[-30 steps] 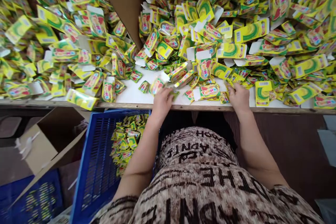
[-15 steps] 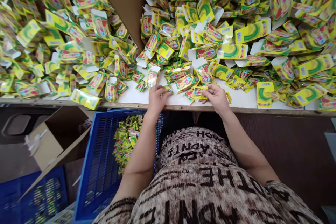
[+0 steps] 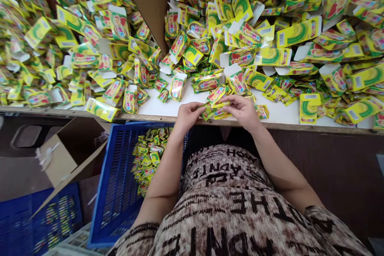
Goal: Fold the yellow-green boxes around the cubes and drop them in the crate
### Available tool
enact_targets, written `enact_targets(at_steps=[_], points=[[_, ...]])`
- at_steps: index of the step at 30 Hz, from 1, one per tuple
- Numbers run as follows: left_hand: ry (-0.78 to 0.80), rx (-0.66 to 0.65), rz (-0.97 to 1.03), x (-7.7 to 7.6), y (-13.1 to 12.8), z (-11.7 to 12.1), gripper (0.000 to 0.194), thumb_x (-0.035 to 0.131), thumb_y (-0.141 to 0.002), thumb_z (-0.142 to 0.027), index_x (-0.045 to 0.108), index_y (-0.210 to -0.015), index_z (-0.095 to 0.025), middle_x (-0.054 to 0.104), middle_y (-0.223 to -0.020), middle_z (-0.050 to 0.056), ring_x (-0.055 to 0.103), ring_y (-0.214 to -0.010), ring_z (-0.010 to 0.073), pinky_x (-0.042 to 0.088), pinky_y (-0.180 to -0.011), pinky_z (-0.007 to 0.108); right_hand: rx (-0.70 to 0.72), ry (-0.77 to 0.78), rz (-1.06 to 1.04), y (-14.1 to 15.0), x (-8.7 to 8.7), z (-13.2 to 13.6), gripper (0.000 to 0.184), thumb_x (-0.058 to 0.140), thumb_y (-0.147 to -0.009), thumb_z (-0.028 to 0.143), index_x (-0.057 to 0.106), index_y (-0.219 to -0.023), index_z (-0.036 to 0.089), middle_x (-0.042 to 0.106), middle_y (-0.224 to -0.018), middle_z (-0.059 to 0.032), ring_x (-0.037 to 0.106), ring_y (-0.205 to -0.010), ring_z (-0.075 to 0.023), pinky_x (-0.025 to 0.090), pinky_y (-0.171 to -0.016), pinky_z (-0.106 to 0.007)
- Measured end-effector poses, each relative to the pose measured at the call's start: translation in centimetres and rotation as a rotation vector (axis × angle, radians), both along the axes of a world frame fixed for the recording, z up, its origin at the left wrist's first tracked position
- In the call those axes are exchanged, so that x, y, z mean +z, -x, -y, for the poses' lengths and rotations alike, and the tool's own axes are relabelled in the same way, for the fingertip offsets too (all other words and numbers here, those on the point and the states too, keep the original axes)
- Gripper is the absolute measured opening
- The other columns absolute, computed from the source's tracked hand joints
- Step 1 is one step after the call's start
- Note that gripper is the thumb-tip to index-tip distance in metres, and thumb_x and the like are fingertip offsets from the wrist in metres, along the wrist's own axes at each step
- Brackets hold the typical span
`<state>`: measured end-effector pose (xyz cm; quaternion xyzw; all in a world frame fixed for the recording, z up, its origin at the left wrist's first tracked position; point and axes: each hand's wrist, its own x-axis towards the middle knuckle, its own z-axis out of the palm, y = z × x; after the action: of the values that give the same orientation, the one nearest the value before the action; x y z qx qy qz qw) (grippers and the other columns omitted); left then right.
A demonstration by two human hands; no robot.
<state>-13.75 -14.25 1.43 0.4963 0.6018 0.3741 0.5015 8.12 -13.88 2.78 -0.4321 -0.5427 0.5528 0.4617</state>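
At the table's front edge, my left hand (image 3: 188, 117) is closed in a pinch on a small green-and-yellow packet, mostly covered by the fingertips. My right hand (image 3: 243, 113) pinches a small yellow packet (image 3: 222, 105) close by, its far end toward the left fingers. Just beyond the hands lies a small printed carton (image 3: 215, 94). Another carton (image 3: 177, 87), with a white end, rests beyond my left hand. Small packets (image 3: 263, 111) lie beside my right hand, and others are partly hidden under the fingers.
Heaps of yellow-green cartons (image 3: 300, 34) cover the back of the white table (image 3: 162, 107). A brown cardboard divider (image 3: 148, 0) stands between two heaps. Below the edge at left is a blue crate (image 3: 105, 192) holding small packets (image 3: 150, 156), beside an opened cardboard box (image 3: 60, 160).
My left hand has moved right and toward me, away from the white-ended carton, bringing a small packet. Both hands are now closer together. The view has shifted slightly.
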Motion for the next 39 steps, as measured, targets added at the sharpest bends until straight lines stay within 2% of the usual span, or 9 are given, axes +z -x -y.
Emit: enact_targets(at_steps=[4,8,13,19,24,28,31,35,39], points=[[0.070,-0.016,0.251,1.3,-2.0,1.5,0.041,0.073,-0.077,-0.054,0.076,-0.089,-0.015,0.069,-0.073,0.002,0.056,-0.056,0.0110,0.048,-0.055,0.024,0.085,-0.082,0.208,1.1,-0.3,-0.5,0.020,0.070,-0.078,0.025,0.071,-0.097,0.019,0.057,-0.071,0.0033,0.053,-0.066,-0.0125,0.046,-0.065,-0.028],[0.030,-0.070,0.273,0.9,-2.9,1.7,0.046,0.080,-0.072,-0.051,0.074,-0.100,-0.015,0.072,-0.085,0.003,0.062,-0.068,0.0134,0.052,-0.063,0.025,0.036,-0.110,0.325,1.4,-0.6,-0.3,0.018,0.065,-0.079,0.021,0.070,-0.096,0.018,0.059,-0.072,0.0019,0.054,-0.066,-0.0138,0.046,-0.064,-0.028],[-0.073,-0.049,0.256,0.0,-3.5,1.9,0.046,0.086,-0.067,-0.040,0.071,-0.103,-0.016,0.074,-0.099,0.007,0.068,-0.087,0.0186,0.055,-0.080,0.031,-0.055,-0.196,0.417,1.2,-0.7,0.1,0.036,0.074,-0.076,0.028,0.070,-0.111,0.019,0.068,-0.097,-0.0056,0.062,-0.082,-0.0195,0.050,-0.072,-0.032],[-0.116,-0.361,0.108,0.9,-0.5,0.5,0.045,0.083,-0.070,-0.044,0.069,-0.103,-0.016,0.072,-0.099,0.008,0.068,-0.090,0.0210,0.055,-0.077,0.032,0.063,-0.180,0.471,0.8,-1.5,1.0,0.025,0.070,-0.084,0.043,0.074,-0.090,0.020,0.072,-0.079,-0.0042,0.062,-0.072,-0.0201,0.049,-0.070,-0.033],[-0.308,0.298,-0.472,0.3,3.8,-5.7,0.056,0.084,-0.068,-0.035,0.062,-0.116,-0.019,0.064,-0.124,0.016,0.053,-0.123,0.0359,0.045,-0.100,0.054,-0.005,-0.370,0.563,0.5,-2.5,1.0,0.024,0.067,-0.087,0.041,0.072,-0.096,0.020,0.072,-0.088,-0.0076,0.064,-0.079,-0.0224,0.050,-0.077,-0.036],[-0.179,0.399,-0.740,-0.2,4.6,-8.2,0.066,0.088,-0.059,-0.025,0.057,-0.117,-0.017,0.060,-0.124,0.022,0.044,-0.128,0.0474,0.032,-0.103,0.067,-0.073,-0.330,0.571,-0.6,-3.0,-0.2,0.026,0.072,-0.082,0.045,0.072,-0.088,0.020,0.069,-0.080,-0.0050,0.062,-0.073,-0.0217,0.050,-0.075,-0.037],[-0.248,0.329,-0.799,0.6,2.9,-6.1,0.055,0.083,-0.065,-0.025,0.056,-0.112,-0.019,0.060,-0.119,0.016,0.051,-0.120,0.0404,0.039,-0.101,0.057,-0.256,-0.227,0.435,-1.0,-2.0,-0.6,0.030,0.077,-0.076,0.047,0.071,-0.089,0.020,0.067,-0.077,-0.0026,0.059,-0.068,-0.0198,0.050,-0.068,-0.036],[-0.364,0.039,-0.691,1.4,-1.4,-1.7,0.050,0.078,-0.073,-0.029,0.054,-0.116,-0.021,0.064,-0.108,0.009,0.061,-0.103,0.0279,0.048,-0.089,0.038,-0.370,-0.269,0.188,0.2,0.9,-1.0,0.030,0.075,-0.080,0.041,0.067,-0.102,0.022,0.069,-0.093,-0.0038,0.064,-0.081,-0.0198,0.053,-0.075,-0.034],[-0.434,0.008,-0.626,0.9,-5.2,0.1,0.053,0.074,-0.077,-0.027,0.051,-0.124,-0.021,0.066,-0.114,0.010,0.063,-0.105,0.0274,0.050,-0.089,0.037,-0.282,-0.447,0.390,0.9,2.4,-1.8,0.018,0.066,-0.088,0.032,0.069,-0.103,0.023,0.070,-0.098,-0.0052,0.064,-0.092,-0.0211,0.051,-0.087,-0.036]])
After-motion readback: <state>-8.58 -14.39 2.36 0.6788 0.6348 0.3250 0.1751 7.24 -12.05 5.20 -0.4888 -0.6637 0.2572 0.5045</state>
